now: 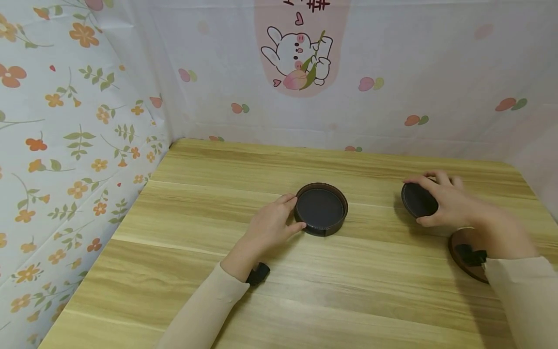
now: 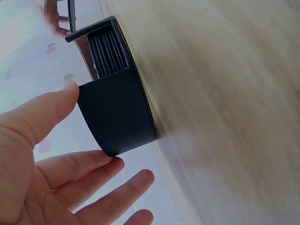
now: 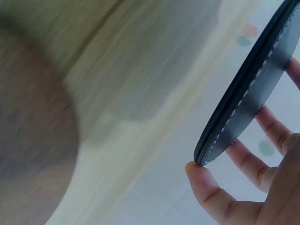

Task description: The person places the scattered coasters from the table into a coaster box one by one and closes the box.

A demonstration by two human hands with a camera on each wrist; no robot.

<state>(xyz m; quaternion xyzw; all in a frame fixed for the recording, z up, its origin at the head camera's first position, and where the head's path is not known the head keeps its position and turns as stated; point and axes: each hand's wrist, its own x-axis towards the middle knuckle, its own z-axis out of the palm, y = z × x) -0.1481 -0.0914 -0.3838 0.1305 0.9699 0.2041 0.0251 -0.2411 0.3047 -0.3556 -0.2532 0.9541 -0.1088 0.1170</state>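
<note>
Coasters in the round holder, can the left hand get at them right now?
Probably yes: the left hand grips the round holder, whose open top leaves the coasters uncovered, though it would likely need to regrip.

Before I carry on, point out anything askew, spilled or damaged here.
Only the rabbit print on the back cloth looks odd: it lies sideways, ears pointing left. On the table, the round holder sits flat with discs stacked inside, and I see no spill or damage. The dark disc is tilted, but the right hand holds it.
</note>
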